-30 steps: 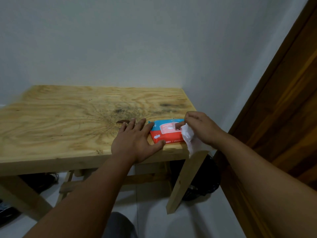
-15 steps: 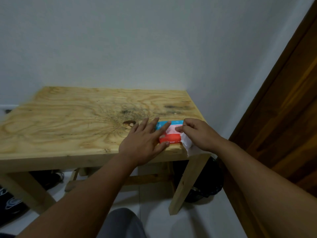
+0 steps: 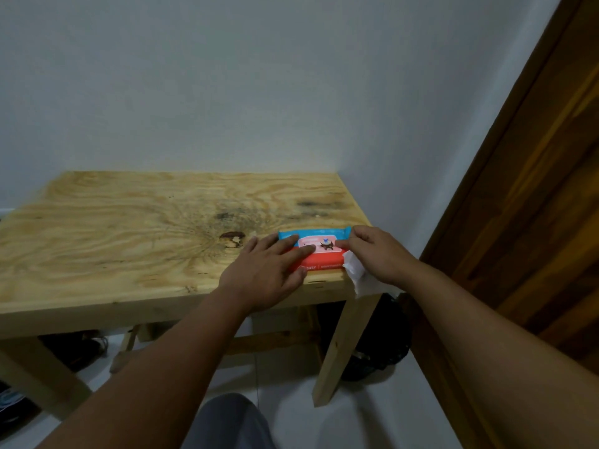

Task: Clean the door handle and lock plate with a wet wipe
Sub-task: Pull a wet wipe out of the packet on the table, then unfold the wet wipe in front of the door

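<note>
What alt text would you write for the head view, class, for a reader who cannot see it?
A person's left hand presses flat on a red and blue wet wipe pack at the corner of a plywood table, while the right hand holds a white wipe and touches the pack's flap. A brown wooden door stands at right.

A home corner: plywood table (image 3: 129, 241) against a white wall (image 3: 227, 92), wooden door (image 3: 534, 205) at three o'clock.

A plywood table (image 3: 129, 228) with pale timber legs stands in the corner of a plain white wall (image 3: 227, 85). A dark wooden door (image 3: 534, 222) fills the right. Below, a white tiled floor (image 3: 372, 416) and a black bag (image 3: 382, 345).
</note>
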